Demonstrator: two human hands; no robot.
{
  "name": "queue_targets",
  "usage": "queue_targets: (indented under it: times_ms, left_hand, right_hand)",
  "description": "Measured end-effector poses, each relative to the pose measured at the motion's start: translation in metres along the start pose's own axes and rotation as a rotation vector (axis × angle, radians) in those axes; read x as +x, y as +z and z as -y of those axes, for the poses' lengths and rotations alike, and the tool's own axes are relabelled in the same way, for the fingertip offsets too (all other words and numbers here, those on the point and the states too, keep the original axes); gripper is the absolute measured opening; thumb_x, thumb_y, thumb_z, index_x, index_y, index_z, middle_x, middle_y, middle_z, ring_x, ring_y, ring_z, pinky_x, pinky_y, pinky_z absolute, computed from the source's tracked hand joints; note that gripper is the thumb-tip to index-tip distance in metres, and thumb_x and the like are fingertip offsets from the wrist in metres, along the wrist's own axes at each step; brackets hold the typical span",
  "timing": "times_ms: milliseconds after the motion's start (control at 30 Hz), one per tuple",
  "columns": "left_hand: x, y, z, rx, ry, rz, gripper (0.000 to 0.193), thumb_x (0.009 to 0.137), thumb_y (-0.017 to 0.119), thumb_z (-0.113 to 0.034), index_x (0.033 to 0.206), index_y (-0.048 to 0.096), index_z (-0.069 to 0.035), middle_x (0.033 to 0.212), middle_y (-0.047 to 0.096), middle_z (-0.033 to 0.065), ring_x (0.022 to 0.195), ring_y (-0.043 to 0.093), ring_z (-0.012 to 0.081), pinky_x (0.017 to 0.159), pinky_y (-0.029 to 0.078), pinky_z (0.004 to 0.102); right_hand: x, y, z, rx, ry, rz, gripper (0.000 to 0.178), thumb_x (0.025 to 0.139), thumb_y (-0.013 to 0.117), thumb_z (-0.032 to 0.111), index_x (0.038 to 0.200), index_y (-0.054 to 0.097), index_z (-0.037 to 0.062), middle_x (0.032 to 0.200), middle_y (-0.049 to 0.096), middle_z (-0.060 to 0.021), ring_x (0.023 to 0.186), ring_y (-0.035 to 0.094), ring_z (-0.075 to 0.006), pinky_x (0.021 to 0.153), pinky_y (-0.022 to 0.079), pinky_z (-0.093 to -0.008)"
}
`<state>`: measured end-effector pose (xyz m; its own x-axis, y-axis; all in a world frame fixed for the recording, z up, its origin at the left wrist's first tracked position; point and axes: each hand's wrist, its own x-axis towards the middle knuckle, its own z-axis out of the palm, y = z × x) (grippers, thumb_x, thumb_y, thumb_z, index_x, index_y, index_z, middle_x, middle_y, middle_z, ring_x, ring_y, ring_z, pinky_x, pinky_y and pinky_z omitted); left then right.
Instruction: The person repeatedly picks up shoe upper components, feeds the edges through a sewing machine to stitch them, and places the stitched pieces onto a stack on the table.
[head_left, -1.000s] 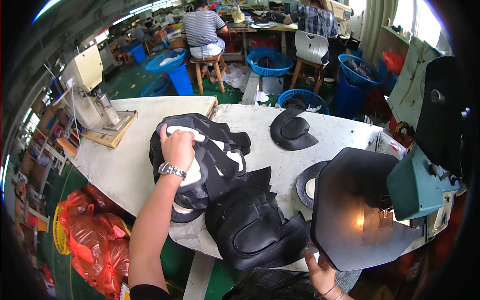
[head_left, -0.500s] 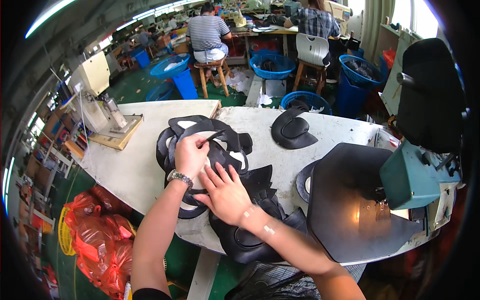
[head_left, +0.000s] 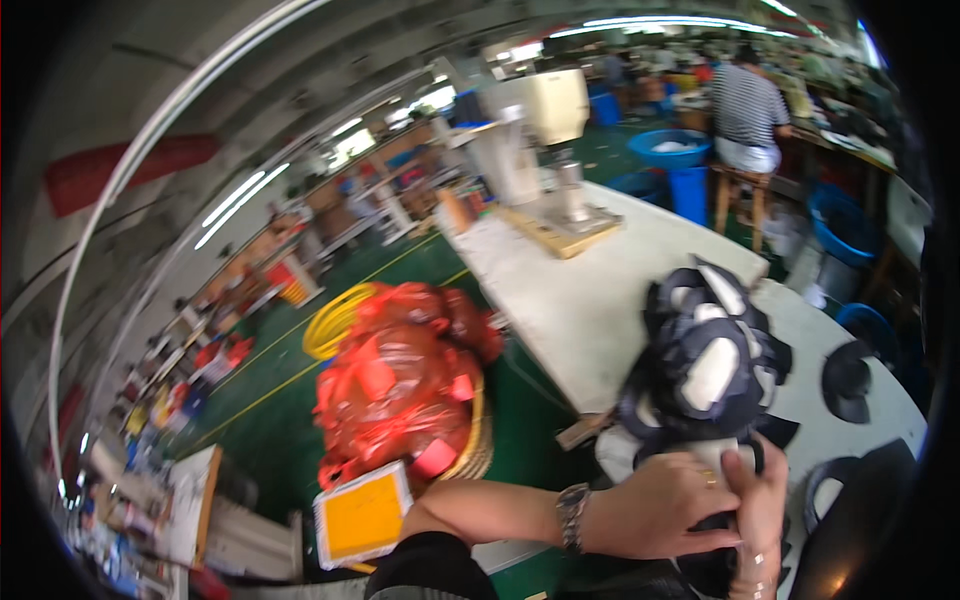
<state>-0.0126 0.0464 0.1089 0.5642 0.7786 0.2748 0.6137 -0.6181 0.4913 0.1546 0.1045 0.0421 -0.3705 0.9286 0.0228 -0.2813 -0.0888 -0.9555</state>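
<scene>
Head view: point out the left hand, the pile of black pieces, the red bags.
Left hand (head_left: 655, 505): head view, back of the hand.
Pile of black pieces (head_left: 708, 372): head view, white patch mid-pile.
Red bags (head_left: 402, 398): head view, bulging side.

Worn on my head, the wide left fisheye camera looks down from close above, with my bare left hand (head_left: 650, 505) and right hand (head_left: 764, 492) lower right, the white surface (head_left: 560, 310) beyond.

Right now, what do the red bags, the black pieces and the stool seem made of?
Red bags: thin plastic, given their glossy wrinkles. Piled black pieces: perhaps leather or synthetic, mostly matte; blur leaves it open. Stool: likely wood, from its brown colour.
</scene>
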Motion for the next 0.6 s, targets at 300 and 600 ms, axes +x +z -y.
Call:
queue_targets:
  times_ms: [300, 600]
  left_hand:
    - [-0.042, 0.017, 0.014, -0.232, 0.12, 0.057, 0.049, 0.07, 0.082, -0.033, 0.108, 0.065, -0.006, 0.1, 0.065, 0.0086, 0.097, 0.056, 0.0235, 0.099, 0.023, 0.0429]
    - [-0.035, 0.062, -0.016, 0.032, 0.133, -0.375, 0.081, 0.06, 0.077, -0.014, 0.129, 0.038, -0.001, 0.105, 0.056, 0.0162, 0.103, 0.052, 0.0333, 0.099, 0.025, 0.053]
  right_hand:
    - [-0.09, -0.019, 0.024, -0.391, 0.119, 0.288, 0.016, 0.091, 0.068, 0.01, 0.099, 0.07, -0.0046, 0.086, 0.069, -0.0063, 0.076, 0.059, -0.0128, 0.071, 0.048, -0.0275]
    - [-0.139, -0.05, 0.016, -0.6, 0.064, 0.216, 0.018, 0.094, 0.062, 0.002, 0.11, 0.07, 0.0007, 0.092, 0.07, -0.0069, 0.079, 0.057, -0.0101, 0.071, 0.047, -0.0257]
